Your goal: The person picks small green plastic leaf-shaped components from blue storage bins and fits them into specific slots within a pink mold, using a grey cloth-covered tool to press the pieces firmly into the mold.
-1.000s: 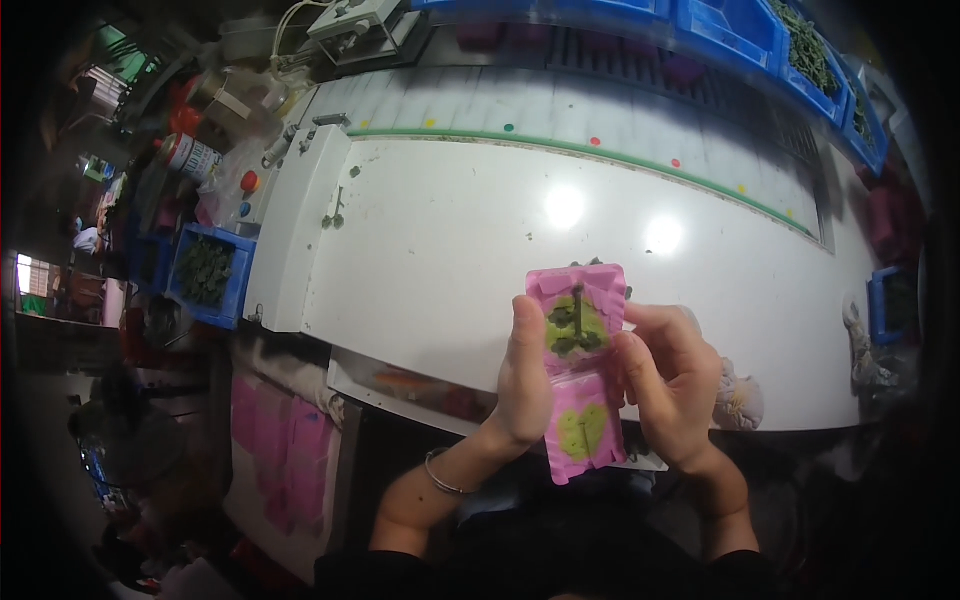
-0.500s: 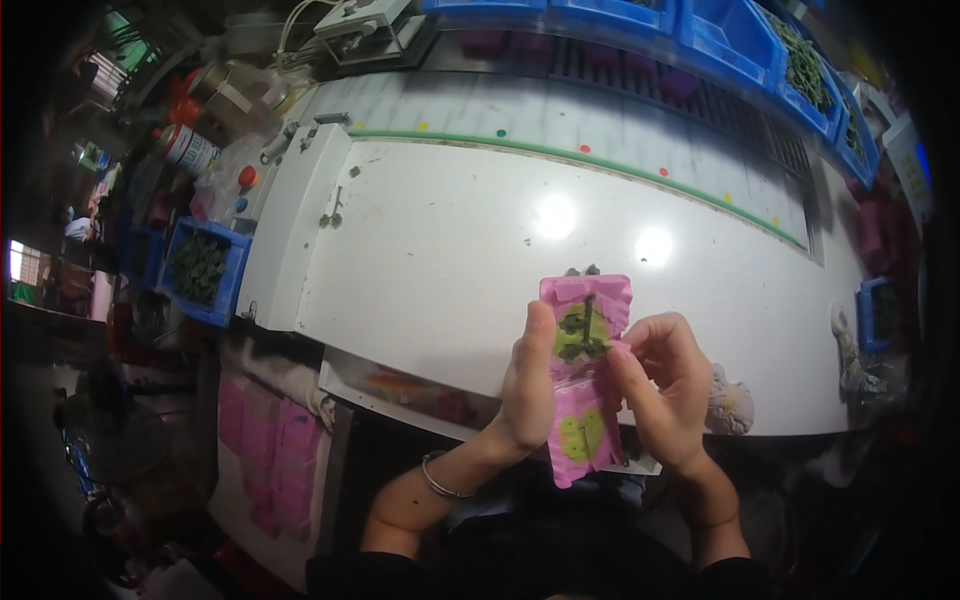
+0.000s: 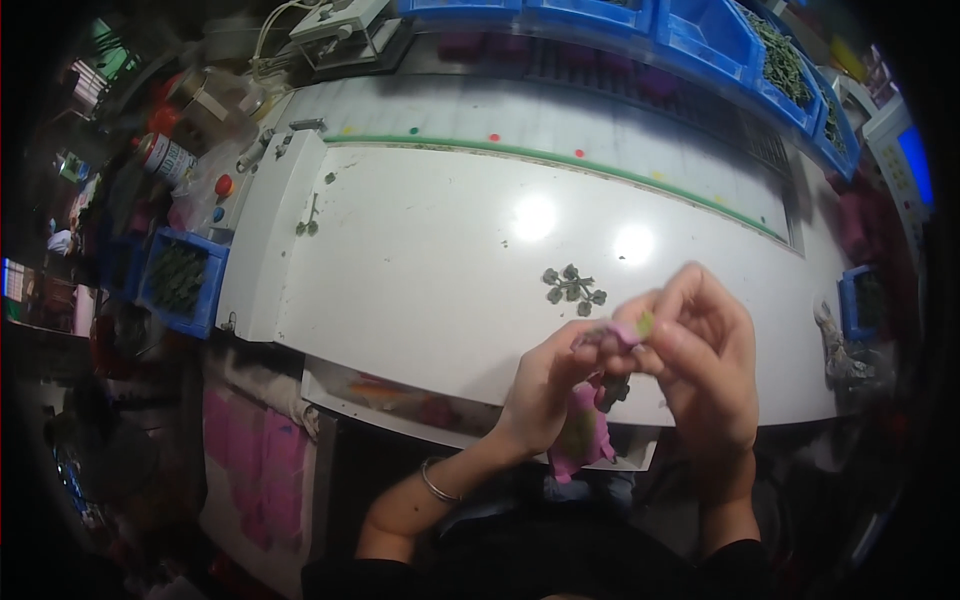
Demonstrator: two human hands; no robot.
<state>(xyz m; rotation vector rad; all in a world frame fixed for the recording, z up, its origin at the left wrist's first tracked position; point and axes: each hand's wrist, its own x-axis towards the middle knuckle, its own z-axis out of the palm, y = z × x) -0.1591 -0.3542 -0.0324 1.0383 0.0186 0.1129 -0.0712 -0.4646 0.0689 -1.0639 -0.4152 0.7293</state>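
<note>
One bent pink-and-green sheet (image 3: 581,440) hangs by the near edge of the bench (image 3: 430,270) in the head view, in a two-handed grip: the left hand (image 3: 540,390) clasps it, the right hand (image 3: 712,370) pinches its upper end. Beyond them, dark green pieces (image 3: 572,291) lie clustered.

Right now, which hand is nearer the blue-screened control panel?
Right. In view, the right hand is lower left of the control panel; the left hand is farther left.

This looks like a workshop: white workbench (image 3: 430,240), blue bins (image 3: 705,48) and a control panel (image 3: 893,163).
</note>
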